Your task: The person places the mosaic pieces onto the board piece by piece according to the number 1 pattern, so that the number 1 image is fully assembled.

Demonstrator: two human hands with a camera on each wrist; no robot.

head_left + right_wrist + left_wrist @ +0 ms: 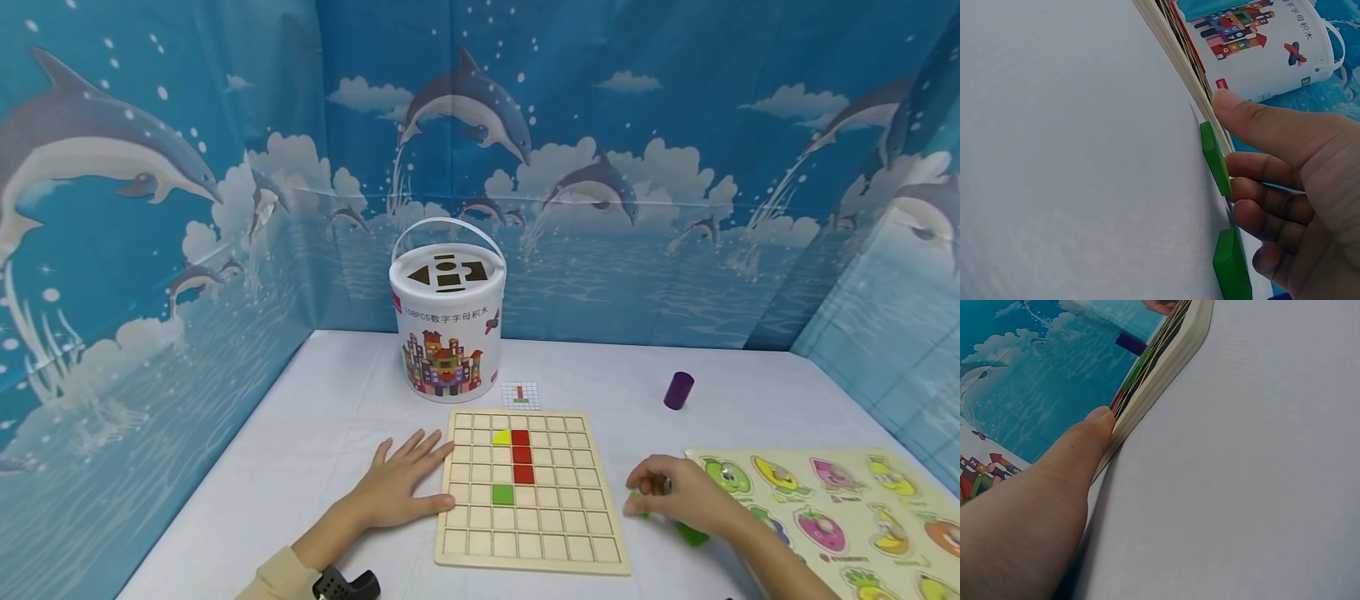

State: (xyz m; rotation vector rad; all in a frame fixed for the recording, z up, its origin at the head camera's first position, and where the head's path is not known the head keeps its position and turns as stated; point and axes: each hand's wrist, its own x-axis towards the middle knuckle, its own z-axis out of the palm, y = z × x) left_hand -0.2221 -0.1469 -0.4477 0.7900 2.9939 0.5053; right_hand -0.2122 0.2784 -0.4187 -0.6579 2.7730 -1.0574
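Note:
A wooden grid board (480, 542) lies on the table. Set in its cells are a yellow quarter-round piece (502, 437), a column of three red squares (522, 456) and a green square (502, 495). My left hand (401, 487) lies with fingers spread against the board's left edge; its thumb (1082, 447) touches that edge in the left wrist view. Right of the board, my right hand (686, 496) hovers with bent fingers at a green block (1215, 159). Thumb and fingertips stand apart there, not pinching it. Another green block (1233, 265) lies beneath the other fingers.
Behind the board stands a white lidded bucket (448, 333) with shape holes. A small pattern card (531, 396) lies before it. A purple cylinder (678, 391) is at the back right. A fruit picture board (855, 475) lies under the right forearm.

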